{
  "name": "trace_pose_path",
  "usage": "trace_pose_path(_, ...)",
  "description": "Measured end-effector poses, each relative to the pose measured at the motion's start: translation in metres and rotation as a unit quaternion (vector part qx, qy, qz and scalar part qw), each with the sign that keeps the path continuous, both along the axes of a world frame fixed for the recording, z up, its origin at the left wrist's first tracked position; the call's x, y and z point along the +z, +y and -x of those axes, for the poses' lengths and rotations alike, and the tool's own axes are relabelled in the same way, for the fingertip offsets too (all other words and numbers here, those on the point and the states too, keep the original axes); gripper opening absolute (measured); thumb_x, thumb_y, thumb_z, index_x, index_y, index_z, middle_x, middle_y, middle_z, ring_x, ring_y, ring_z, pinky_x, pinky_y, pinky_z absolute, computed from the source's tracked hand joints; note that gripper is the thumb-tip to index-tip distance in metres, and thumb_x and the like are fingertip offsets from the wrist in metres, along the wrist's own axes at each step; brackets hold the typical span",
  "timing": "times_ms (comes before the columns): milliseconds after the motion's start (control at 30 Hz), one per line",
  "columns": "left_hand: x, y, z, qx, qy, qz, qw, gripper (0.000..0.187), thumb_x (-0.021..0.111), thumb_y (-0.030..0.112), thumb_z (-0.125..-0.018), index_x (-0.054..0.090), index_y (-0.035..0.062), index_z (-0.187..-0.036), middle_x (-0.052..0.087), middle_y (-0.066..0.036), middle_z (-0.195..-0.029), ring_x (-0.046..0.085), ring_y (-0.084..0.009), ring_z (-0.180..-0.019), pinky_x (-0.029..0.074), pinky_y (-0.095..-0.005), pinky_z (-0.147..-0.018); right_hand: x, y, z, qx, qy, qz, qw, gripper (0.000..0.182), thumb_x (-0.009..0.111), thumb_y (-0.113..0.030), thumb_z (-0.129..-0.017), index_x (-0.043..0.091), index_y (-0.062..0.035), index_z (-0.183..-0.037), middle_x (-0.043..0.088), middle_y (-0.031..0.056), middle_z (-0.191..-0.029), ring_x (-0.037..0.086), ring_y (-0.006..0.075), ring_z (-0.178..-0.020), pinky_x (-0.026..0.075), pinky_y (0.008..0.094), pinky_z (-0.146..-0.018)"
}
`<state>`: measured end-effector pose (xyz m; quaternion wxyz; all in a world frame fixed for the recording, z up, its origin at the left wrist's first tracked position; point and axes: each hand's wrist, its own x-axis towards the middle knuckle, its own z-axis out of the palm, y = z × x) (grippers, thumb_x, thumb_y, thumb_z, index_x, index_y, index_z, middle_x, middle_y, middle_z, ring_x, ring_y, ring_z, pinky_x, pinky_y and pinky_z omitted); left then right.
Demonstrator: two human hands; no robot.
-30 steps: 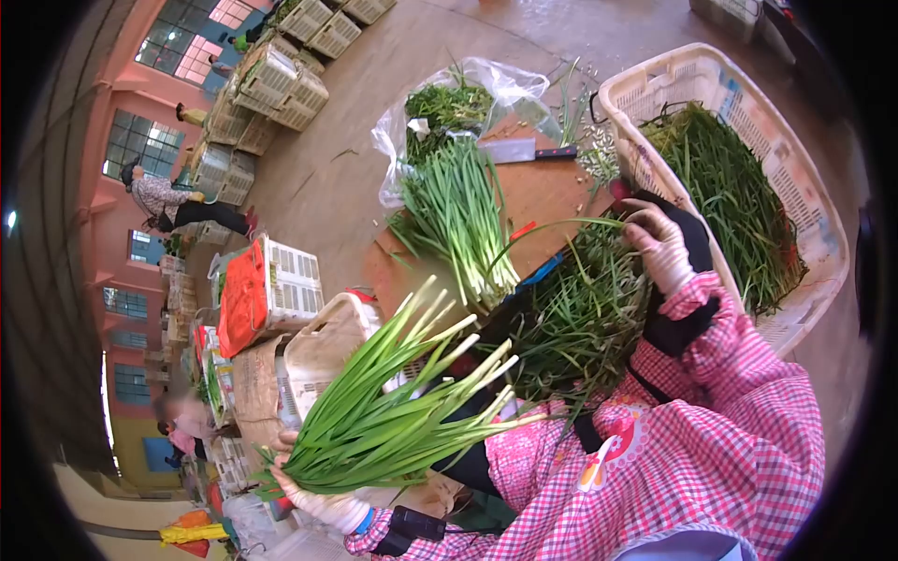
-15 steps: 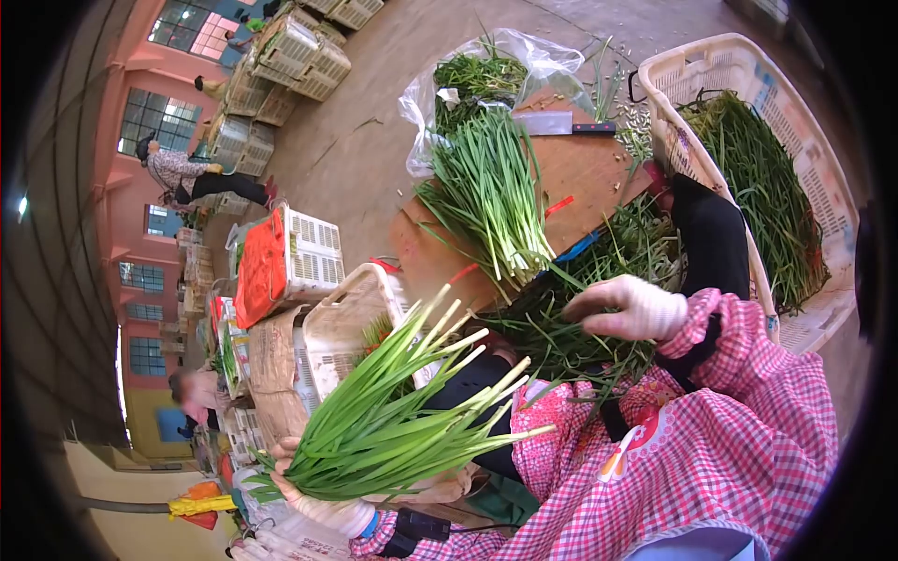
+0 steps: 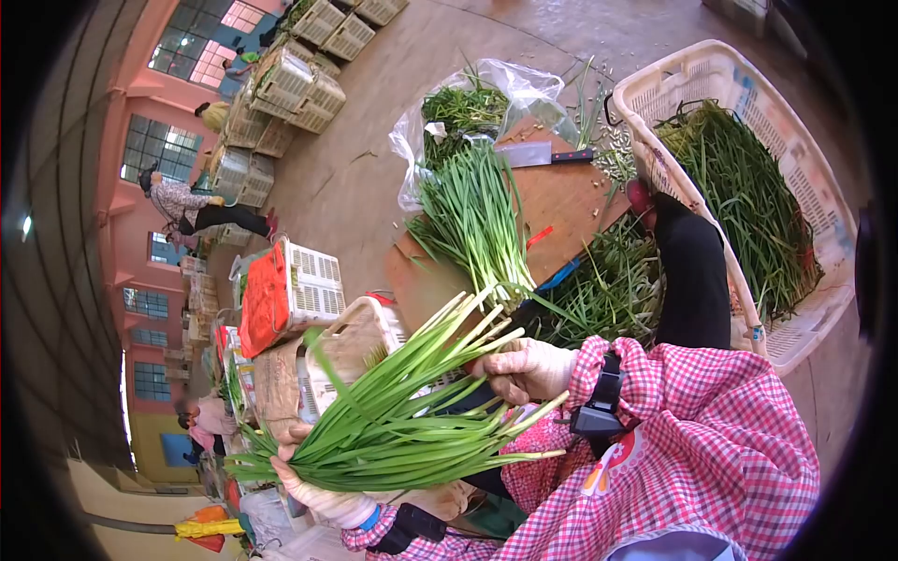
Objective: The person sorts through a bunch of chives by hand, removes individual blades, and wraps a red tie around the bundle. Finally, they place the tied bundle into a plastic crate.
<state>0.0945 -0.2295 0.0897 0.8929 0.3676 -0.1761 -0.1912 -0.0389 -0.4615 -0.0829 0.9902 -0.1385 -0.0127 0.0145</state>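
Observation:
A loose bunch of garlic chives (image 3: 393,421) lies across my left hand (image 3: 313,477), whose fingers wrap round its leafy end. The pale stalk ends fan out toward the upper right. My right hand (image 3: 528,369) is at those stalks, its fingers curled and pinching at the ends of some. Beyond it, a neater pile of chives (image 3: 477,215) rests on a brown board (image 3: 561,192). A cleaver (image 3: 543,155) with a dark handle lies flat on the board behind that pile.
To the right stands a big white crate (image 3: 645,103) holding dark green chives (image 3: 748,196). Loose leaves (image 3: 608,290) are heaped beside my leg. A clear plastic bag (image 3: 407,140) of greens sits behind the board. More crates (image 3: 313,276) and several people are at the left.
My right hand has moved left from above the loose leaves to the stalk ends of the held bunch. Its fingers have closed there. The view has shifted slightly.

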Motion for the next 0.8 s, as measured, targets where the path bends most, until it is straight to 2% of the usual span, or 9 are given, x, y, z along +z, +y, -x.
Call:
trace_pose_path(167, -0.006, -0.009, -0.016, -0.059, 0.069, 0.093, 0.992, 0.023, 0.054, 0.031, -0.091, 0.054, 0.008, -0.086, 0.062, -0.006, -0.099, 0.058, -0.0184, -0.098, 0.034, -0.0489, -0.104, -0.022, -0.028, 0.025, 0.034, -0.146, 0.191, 0.97, 0.029, 0.064, -0.026, -0.084, 0.062, 0.0024, -0.087, 0.063, 0.0083, -0.066, 0.06, 0.0161, -0.056, 0.05, 0.0274, -0.057)
trace_pose_path(233, -0.003, -0.016, -0.017, -0.079, 0.041, 0.045, 0.995, 0.014, 0.062, 0.02, -0.086, 0.061, 0.0057, -0.085, 0.064, -0.004, -0.101, 0.056, -0.0141, -0.101, 0.041, -0.0329, -0.095, -0.013, -0.057, 0.043, 0.172, -0.072, 0.318, 0.93, 0.029, 0.062, -0.026, -0.087, 0.062, 0.0031, -0.087, 0.065, 0.008, -0.07, 0.062, 0.015, -0.062, 0.051, 0.0275, -0.06)
trace_pose_path(300, -0.006, -0.02, -0.019, -0.041, -0.079, -0.046, 0.995, 0.016, 0.062, 0.022, -0.087, 0.059, 0.0062, -0.082, 0.062, -0.002, -0.095, 0.055, -0.0126, -0.095, 0.043, -0.0316, -0.09, -0.022, -0.076, 0.049, 0.255, -0.08, 0.366, 0.891, 0.022, 0.063, -0.022, -0.087, 0.064, -0.0003, -0.084, 0.066, 0.0067, -0.076, 0.064, 0.0147, -0.067, 0.052, 0.0277, -0.059)
trace_pose_path(333, -0.009, -0.024, -0.013, 0.074, 0.055, 0.007, 0.996, 0.019, 0.061, 0.023, -0.088, 0.053, 0.0067, -0.085, 0.054, 0.0, -0.085, 0.052, -0.0109, -0.084, 0.043, -0.0297, -0.082, -0.025, -0.079, 0.053, 0.279, -0.041, 0.405, 0.87, 0.022, 0.064, -0.022, -0.087, 0.063, 0.0002, -0.086, 0.066, 0.0067, -0.076, 0.065, 0.0149, -0.07, 0.053, 0.0284, -0.062)
trace_pose_path(433, -0.017, -0.029, -0.016, -0.042, 0.069, 0.03, 0.996, 0.021, 0.055, 0.027, -0.091, 0.049, 0.0103, -0.08, 0.049, 0.003, -0.078, 0.051, -0.0114, -0.079, 0.036, -0.0452, -0.102, -0.017, -0.097, 0.066, 0.301, 0.001, 0.433, 0.85, 0.022, 0.063, -0.022, -0.088, 0.063, 0.0004, -0.087, 0.066, 0.0065, -0.075, 0.065, 0.0143, -0.07, 0.053, 0.0276, -0.062)
trace_pose_path(567, -0.028, -0.036, -0.021, -0.049, 0.087, 0.035, 0.994, 0.022, 0.057, 0.026, -0.09, 0.047, 0.0096, -0.08, 0.047, 0.002, -0.079, 0.049, -0.0115, -0.076, 0.041, -0.0435, -0.099, -0.01, -0.118, 0.082, 0.303, 0.045, 0.505, 0.807, 0.022, 0.062, -0.022, -0.088, 0.063, -0.0001, -0.089, 0.065, 0.0036, -0.072, 0.062, 0.01, -0.069, 0.051, 0.0264, -0.061)
trace_pose_path(633, -0.028, -0.03, -0.027, -0.012, 0.073, 0.002, 0.997, 0.022, 0.057, 0.026, -0.089, 0.047, 0.0092, -0.08, 0.046, 0.001, -0.079, 0.048, -0.0115, -0.074, 0.04, -0.0409, -0.1, -0.003, -0.132, 0.089, 0.33, 0.028, 0.683, 0.651, 0.025, 0.06, -0.027, -0.086, 0.065, -0.0049, -0.096, 0.064, 0.0052, -0.072, 0.063, 0.0143, -0.071, 0.049, 0.0294, -0.064)
trace_pose_path(700, -0.026, -0.012, -0.039, 0.012, 0.062, 0.06, 0.996, 0.021, 0.064, 0.02, -0.085, 0.049, 0.0052, -0.087, 0.045, -0.001, -0.082, 0.047, -0.0115, -0.078, 0.041, -0.0238, -0.076, -0.023, -0.138, 0.106, 0.304, 0.011, 0.83, 0.467, 0.03, 0.059, -0.034, -0.081, 0.066, -0.008, -0.094, 0.065, 0.0111, -0.075, 0.064, 0.0258, -0.074, 0.049, 0.0371, -0.067)
trace_pose_path(800, -0.028, 0.008, -0.046, 0.051, 0.055, 0.042, 0.996, 0.018, 0.059, 0.022, -0.088, 0.049, 0.0078, -0.082, 0.049, 0.0, -0.082, 0.05, -0.0117, -0.079, 0.038, -0.0325, -0.09, -0.031, -0.127, 0.123, 0.256, -0.003, 0.918, 0.303, 0.021, 0.059, -0.029, -0.074, 0.065, -0.0096, -0.08, 0.062, 0.0103, -0.066, 0.063, 0.0303, -0.067, 0.049, 0.0411, -0.06)
